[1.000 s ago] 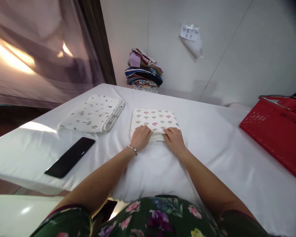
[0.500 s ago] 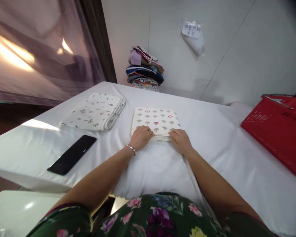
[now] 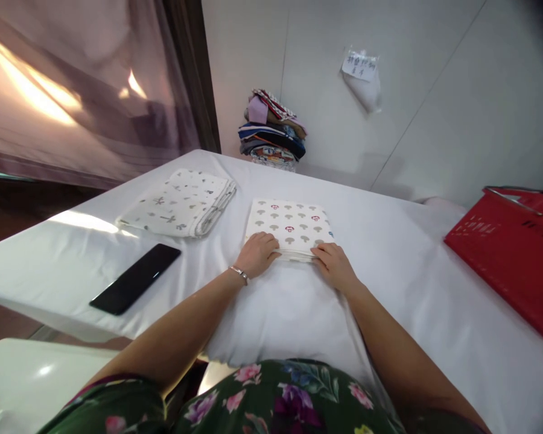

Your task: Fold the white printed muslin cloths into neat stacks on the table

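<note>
A white cloth with a mushroom print (image 3: 294, 223) lies folded into a neat rectangle in front of me. My left hand (image 3: 257, 253) grips its near left corner, fingers on top and thumb at the layered front edge. At the near right corner, my right hand (image 3: 333, 263) pinches the same edge. The undersides of the layers are hidden by my fingers. To the left rests another folded white cloth (image 3: 181, 202) with a small plant-like print, touched by neither hand.
All this lies on a white-covered table (image 3: 389, 289). A black phone (image 3: 136, 278) sits at the left, a red basket (image 3: 511, 247) at the right. Folded clothes (image 3: 274, 129) are piled beyond the far edge. A note (image 3: 362, 66) hangs on the wall. A white stool (image 3: 40, 374) stands lower left.
The camera view has shifted slightly, so the surroundings appear a little moved. Both hands stay at the near corners of the mushroom-print cloth, with only small finger movement at its edge.
</note>
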Action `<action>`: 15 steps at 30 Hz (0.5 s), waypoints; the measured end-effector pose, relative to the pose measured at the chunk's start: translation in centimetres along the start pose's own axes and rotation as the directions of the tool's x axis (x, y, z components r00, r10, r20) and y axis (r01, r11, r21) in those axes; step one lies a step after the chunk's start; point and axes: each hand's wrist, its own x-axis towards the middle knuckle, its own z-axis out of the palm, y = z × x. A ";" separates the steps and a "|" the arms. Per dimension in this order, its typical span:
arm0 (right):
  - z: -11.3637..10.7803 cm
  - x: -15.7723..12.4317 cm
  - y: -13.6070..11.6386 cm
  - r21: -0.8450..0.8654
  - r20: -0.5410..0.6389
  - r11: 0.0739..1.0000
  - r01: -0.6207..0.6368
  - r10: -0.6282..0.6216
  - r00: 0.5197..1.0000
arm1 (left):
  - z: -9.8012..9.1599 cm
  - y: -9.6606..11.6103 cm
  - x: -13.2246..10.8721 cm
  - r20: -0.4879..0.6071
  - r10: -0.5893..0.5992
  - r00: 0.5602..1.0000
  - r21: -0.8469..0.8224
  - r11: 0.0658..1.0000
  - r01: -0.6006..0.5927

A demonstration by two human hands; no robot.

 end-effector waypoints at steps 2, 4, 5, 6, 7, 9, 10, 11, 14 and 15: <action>0.1 0.0 0.0 -0.007 -0.018 1.000 0.003 -0.003 1.000 | 0.0 -0.1 0.1 -0.001 0.016 1.000 0.000 1.000 -0.016; 0.3 0.0 -0.1 -0.012 -0.038 1.000 0.005 -0.006 0.999 | -0.1 -0.3 0.1 -0.006 0.029 1.000 -0.014 0.999 -0.029; 0.4 0.0 -0.2 -0.012 -0.046 1.000 0.005 -0.005 0.999 | -0.2 -0.4 0.0 -0.014 0.025 1.000 -0.021 0.999 -0.025; 0.5 0.0 -0.2 -0.013 -0.055 1.000 0.002 -0.003 0.998 | -0.3 -0.6 -0.1 -0.030 0.010 1.000 -0.023 1.000 -0.010; 0.6 -0.1 -0.2 -0.013 -0.061 1.000 0.001 -0.002 0.998 | -0.4 -0.8 -0.1 -0.052 -0.019 0.998 -0.018 1.000 0.018; 0.8 -0.2 -0.2 -0.011 -0.068 1.000 0.000 -0.001 0.998 | -0.6 -1.2 -0.3 -0.095 -0.118 0.989 0.002 0.993 0.118; 0.8 -0.2 -0.2 -0.007 -0.066 1.000 0.002 -0.002 0.998 | -0.6 -1.4 -0.4 -0.107 -0.177 0.978 0.011 0.984 0.179; 0.8 -0.2 -0.3 -0.003 -0.063 1.000 0.002 -0.002 0.998 | -0.7 -1.6 -0.5 -0.111 -0.236 0.965 0.015 0.971 0.239; 0.1 -0.1 -0.6 0.027 -0.017 1.000 -0.007 0.007 1.000 | -0.7 -1.8 -0.6 -0.090 -0.360 0.928 0.015 0.932 0.363; -0.3 0.2 -0.7 0.041 0.015 0.999 -0.020 0.020 1.000 | -0.7 -1.7 -0.5 -0.084 -0.376 0.923 0.014 0.926 0.378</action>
